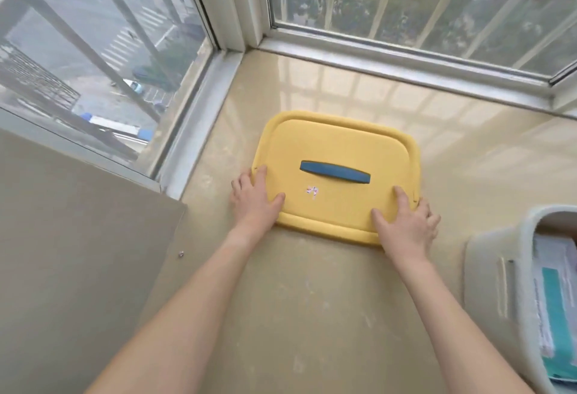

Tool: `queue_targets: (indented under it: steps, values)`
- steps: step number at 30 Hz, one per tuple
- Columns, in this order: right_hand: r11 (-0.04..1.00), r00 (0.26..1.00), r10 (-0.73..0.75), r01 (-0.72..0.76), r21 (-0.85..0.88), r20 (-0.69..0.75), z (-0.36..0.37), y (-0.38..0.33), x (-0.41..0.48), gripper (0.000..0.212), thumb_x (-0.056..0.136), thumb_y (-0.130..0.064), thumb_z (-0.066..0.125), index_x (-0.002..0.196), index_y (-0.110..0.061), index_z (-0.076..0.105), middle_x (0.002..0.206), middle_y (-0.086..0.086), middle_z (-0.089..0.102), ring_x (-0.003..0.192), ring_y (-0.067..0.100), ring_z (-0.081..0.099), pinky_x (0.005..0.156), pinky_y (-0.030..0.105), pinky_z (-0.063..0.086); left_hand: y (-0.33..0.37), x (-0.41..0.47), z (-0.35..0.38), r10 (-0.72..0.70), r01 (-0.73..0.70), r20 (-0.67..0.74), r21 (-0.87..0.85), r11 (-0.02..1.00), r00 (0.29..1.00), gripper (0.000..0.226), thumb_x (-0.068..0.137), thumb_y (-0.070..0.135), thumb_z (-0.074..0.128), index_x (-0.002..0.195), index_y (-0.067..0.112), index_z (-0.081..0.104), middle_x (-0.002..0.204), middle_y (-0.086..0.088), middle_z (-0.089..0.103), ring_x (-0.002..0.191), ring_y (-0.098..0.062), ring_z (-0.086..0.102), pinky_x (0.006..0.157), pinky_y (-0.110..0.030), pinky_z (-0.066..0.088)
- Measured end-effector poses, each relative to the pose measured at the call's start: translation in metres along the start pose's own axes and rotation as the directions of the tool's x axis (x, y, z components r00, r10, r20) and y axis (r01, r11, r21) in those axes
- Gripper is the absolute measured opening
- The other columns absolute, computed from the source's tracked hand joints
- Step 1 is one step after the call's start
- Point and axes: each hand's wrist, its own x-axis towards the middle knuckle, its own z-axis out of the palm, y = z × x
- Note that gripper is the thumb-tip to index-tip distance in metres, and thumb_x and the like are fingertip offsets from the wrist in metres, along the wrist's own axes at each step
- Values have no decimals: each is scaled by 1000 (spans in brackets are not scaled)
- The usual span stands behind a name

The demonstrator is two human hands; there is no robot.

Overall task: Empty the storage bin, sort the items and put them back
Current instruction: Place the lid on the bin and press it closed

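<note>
Spread flat over the side rims of the yellow lid (337, 141): left hand (254, 198) and right hand (406, 222). Lid down on the sill (312, 300) by the window corner; bin (487, 269) open at right, packets (555, 300) inside. Best left flat, well apart from the bin, sparing sill for sorting.

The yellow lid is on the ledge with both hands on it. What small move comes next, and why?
Probably let go of the yellow lid and reach the right hand over to the open bin beside it. The lid already lies flat on the ledge, the left hand resting on its other end, and the bin holds packets to take out.
</note>
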Motion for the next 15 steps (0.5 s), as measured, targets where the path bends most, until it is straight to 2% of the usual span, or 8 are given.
queue_targets:
  steps: [2, 4, 6, 9, 12, 15]
  values:
    - [990, 999, 35, -37, 137, 19, -4, 0, -2, 65, 85, -47, 64, 145, -36, 41, 154, 16, 26, 129, 40, 29, 109, 46, 27, 2, -5, -2, -74, 74, 7, -151, 986, 997, 69, 83, 33, 66, 144, 23, 36, 143, -10, 30, 129, -29, 26, 109, -36, 24]
    - [965, 999, 30, -37, 258, 31, -12, 0, -8, 64, 83, -40, 69, 142, -34, 47, 155, 12, 27, 130, 39, 31, 110, 42, 27, 4, -12, -12, -183, 179, 19, -322, 930, 983, 65, 81, 21, 66, 141, 23, 41, 135, -10, 34, 124, -28, 28, 103, -30, 25]
    - [948, 999, 31, -44, 316, 45, -25, -3, -19, 63, 83, -36, 69, 142, -30, 48, 153, 13, 27, 130, 41, 33, 110, 39, 27, 5, -23, -30, -216, 207, 23, -394, 895, 976, 62, 80, 16, 64, 138, 23, 45, 129, -10, 35, 123, -27, 29, 100, -27, 26]
    - [965, 998, 23, -36, 259, 56, -55, -12, -44, 62, 87, -37, 66, 144, -25, 47, 148, 17, 30, 126, 42, 35, 108, 39, 28, 9, -49, -65, -203, 184, -5, -404, 896, 979, 59, 79, 16, 64, 136, 21, 48, 126, -8, 36, 122, -25, 28, 105, -32, 27]
    - [974, 1000, -9, 3, 225, 24, -97, -22, -76, 61, 88, -39, 62, 145, -24, 46, 145, 21, 32, 125, 43, 36, 108, 41, 27, 20, -80, -113, -137, 92, -80, -416, 905, 987, 59, 79, 17, 66, 136, 19, 49, 122, -7, 36, 121, -24, 28, 109, -33, 26]
    - [973, 998, -50, 56, 225, -32, -148, -23, -110, 60, 88, -40, 63, 144, -25, 47, 146, 21, 32, 127, 43, 35, 109, 44, 28, 37, -113, -165, -56, -13, -161, -397, 918, 985, 57, 81, 17, 68, 135, 19, 50, 117, -1, 33, 119, -22, 28, 106, -26, 23]
